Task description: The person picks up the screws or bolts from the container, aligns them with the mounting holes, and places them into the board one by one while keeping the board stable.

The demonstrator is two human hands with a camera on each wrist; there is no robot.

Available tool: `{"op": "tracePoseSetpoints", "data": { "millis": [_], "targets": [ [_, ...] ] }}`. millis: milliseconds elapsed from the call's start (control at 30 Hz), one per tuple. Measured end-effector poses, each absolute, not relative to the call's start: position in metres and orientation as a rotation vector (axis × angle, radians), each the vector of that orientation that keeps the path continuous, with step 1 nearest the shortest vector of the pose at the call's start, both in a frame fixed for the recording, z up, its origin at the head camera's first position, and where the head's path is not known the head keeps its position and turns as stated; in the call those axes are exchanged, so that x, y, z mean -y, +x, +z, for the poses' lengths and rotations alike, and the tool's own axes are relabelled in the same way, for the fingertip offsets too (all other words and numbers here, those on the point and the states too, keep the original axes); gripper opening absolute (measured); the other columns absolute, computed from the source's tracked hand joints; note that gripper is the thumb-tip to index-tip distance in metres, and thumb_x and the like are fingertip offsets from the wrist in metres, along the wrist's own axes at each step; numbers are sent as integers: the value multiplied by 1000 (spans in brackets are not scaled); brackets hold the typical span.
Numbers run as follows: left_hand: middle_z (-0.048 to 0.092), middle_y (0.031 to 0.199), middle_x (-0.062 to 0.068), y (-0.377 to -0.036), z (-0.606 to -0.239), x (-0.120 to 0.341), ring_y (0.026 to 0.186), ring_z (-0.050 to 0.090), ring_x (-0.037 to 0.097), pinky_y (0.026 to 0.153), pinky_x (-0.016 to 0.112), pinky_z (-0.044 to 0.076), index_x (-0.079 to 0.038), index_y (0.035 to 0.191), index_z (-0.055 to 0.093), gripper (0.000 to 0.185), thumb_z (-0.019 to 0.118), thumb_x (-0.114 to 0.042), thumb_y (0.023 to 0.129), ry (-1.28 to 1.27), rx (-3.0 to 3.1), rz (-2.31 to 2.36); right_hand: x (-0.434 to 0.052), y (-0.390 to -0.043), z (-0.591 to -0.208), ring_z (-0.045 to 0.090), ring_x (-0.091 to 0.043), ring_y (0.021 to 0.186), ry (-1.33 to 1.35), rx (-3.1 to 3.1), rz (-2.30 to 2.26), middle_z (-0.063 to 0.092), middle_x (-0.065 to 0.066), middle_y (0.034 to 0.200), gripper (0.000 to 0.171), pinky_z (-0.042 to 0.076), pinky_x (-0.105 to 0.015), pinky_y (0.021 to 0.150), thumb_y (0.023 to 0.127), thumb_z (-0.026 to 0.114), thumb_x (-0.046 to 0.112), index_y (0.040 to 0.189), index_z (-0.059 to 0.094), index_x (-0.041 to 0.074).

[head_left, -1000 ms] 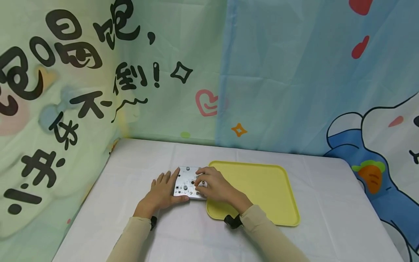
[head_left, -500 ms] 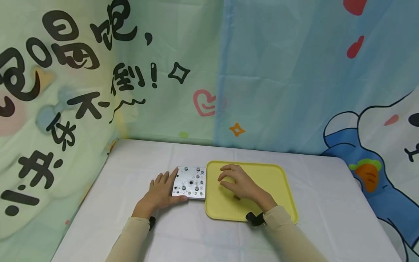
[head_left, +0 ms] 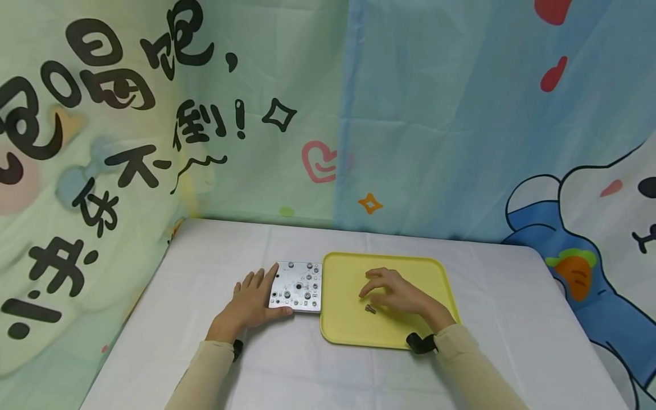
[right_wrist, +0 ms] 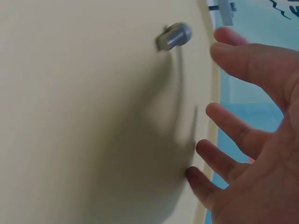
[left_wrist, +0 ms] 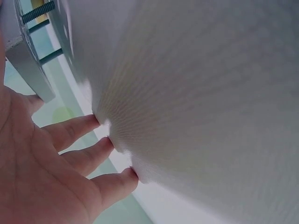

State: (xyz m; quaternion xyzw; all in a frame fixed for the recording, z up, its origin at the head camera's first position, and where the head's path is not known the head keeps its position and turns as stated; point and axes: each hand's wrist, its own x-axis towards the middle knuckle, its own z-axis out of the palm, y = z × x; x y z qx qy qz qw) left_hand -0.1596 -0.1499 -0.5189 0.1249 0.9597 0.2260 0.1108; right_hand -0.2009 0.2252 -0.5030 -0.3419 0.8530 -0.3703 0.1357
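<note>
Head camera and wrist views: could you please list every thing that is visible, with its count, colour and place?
metal plate: one, silver, with screws and holes, on the table left of the tray
tray: one, yellow, middle of the table
screw: one, grey, lying on the tray beside the right hand
table: one, covered in white cloth
backdrop: one, green and blue cartoon print, behind the table
left hand: one, flat on the table, touching the plate's left edge
right hand: one, open over the tray, holding nothing
</note>
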Motion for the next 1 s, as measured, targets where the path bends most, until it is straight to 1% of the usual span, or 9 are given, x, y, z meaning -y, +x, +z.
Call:
{"op": "tracePoseSetpoints", "data": {
  "millis": [67,200,333,467,567,800,1000],
  "targets": [
    [28,156,30,-159,-519,150,144,22,51,110,70,20,-14,162,16,111,70,-67,81,367,-2820,662,-227,-201,-506,34,-53,133,-1046,-2463,-1057,50,-32,136,22,24,-70,103,90,68,-4,100,78,12],
    [28,156,30,-159,-520,150,144,21,51,110,70,19,-14,162,15,111,70,-67,81,364,-2821,661,-227,-200,-509,32,-54,134,-1128,-2484,-1020,50,-33,137,32,21,-72,101,88,65,-11,94,81,17],
    [27,157,29,-159,-520,150,144,21,51,111,69,19,-14,162,15,111,70,-67,81,359,-2819,657,-227,-199,-510,25,-55,135,-1091,-2489,-997,43,-33,143,40,18,-72,102,88,61,-12,90,81,22],
    [27,157,29,-159,-520,150,144,20,50,111,69,19,-14,162,15,111,70,-67,81,356,-2821,652,-227,-197,-510,19,-56,137,-1036,-2479,-979,39,-32,147,38,15,-72,103,90,61,-9,89,81,24],
    [27,157,29,-160,-520,149,144,20,50,111,69,18,-14,162,15,111,71,-67,81,353,-2823,653,-227,-197,-508,16,-56,138,-1016,-2464,-988,37,-31,148,34,14,-72,104,91,63,-7,90,81,23],
    [27,157,29,-159,-520,149,144,20,50,111,69,19,-14,162,15,111,71,-67,81,346,-2823,652,-227,-197,-509,18,-57,137,-1057,-2465,-981,38,-33,147,35,14,-73,103,90,63,-9,92,81,22],
    [26,157,29,-159,-519,149,145,20,50,111,69,18,-15,162,15,111,71,-66,81,342,-2820,656,-227,-197,-508,17,-57,138,-1042,-2450,-987,37,-32,149,28,12,-74,104,92,67,-3,89,81,21]
  ]
}}
